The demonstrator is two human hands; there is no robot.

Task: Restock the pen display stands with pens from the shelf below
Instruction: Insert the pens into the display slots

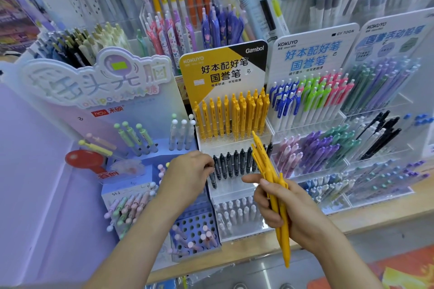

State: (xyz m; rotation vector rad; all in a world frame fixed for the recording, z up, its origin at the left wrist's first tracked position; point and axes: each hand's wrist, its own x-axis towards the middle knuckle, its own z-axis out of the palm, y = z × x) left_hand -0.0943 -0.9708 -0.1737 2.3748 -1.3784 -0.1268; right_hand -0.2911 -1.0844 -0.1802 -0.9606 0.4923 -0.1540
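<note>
Head view: right hand [285,209] fingers closed around a bundle of yellow pens [273,185]; left hand [187,177] fingers pinching a black pen [212,177] in the Kokuyo display stand [225,148].

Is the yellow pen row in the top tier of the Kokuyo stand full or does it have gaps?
Gaps. The yellow pens stand spaced apart at the row's left and bunch tightly on the right.

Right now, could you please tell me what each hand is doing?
Left hand: closed at the black pens; an actual grip cannot be told.
Right hand: closed, holding a bunch of yellow pens.
</note>
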